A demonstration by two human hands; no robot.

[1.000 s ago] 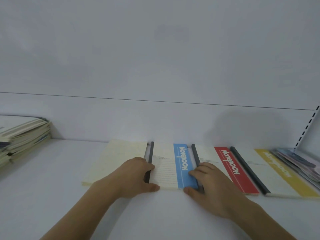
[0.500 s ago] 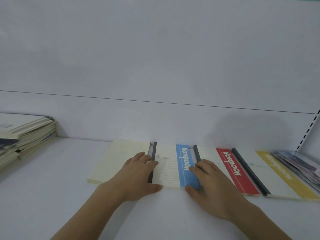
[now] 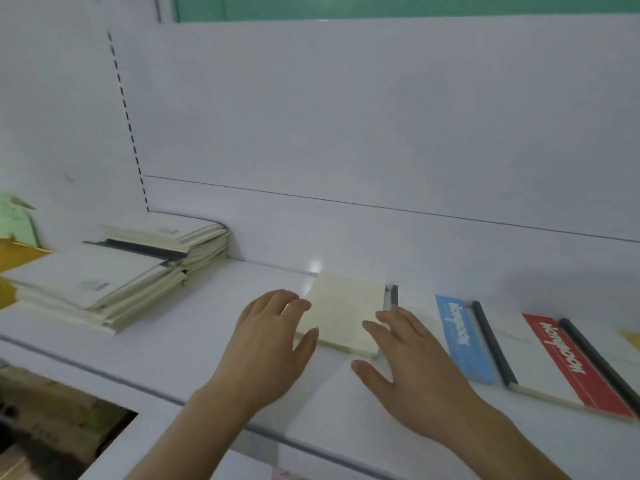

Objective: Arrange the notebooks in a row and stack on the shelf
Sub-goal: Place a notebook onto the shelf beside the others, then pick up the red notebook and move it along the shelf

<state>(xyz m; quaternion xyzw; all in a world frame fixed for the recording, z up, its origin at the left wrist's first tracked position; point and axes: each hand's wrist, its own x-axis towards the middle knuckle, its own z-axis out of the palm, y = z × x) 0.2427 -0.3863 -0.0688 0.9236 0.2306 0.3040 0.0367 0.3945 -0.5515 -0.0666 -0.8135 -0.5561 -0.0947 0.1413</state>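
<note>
A cream notebook [image 3: 343, 311] lies flat on the white shelf [image 3: 194, 337], the leftmost of a row. To its right lie a blue-striped notebook [image 3: 460, 337] and a red-striped notebook [image 3: 561, 365], both with dark spines. My left hand [image 3: 270, 344] rests open at the cream notebook's left edge, its thumb against the front corner. My right hand [image 3: 405, 355] lies open at that notebook's right edge, partly covering the blue-striped one. A stack of pale notebooks [image 3: 131, 271] sits at the shelf's far left.
The shelf's front edge [image 3: 104, 375] runs diagonally across the lower left, with a dark gap and brown boxes [image 3: 52, 420] below it. A white back panel [image 3: 346, 150] rises behind the row. A yellow corner [image 3: 632, 339] of another notebook shows at the right edge.
Both hands have moved left from the blue-striped notebook to the two sides of the cream one. The view has swung left, so the left stack now shows in full.
</note>
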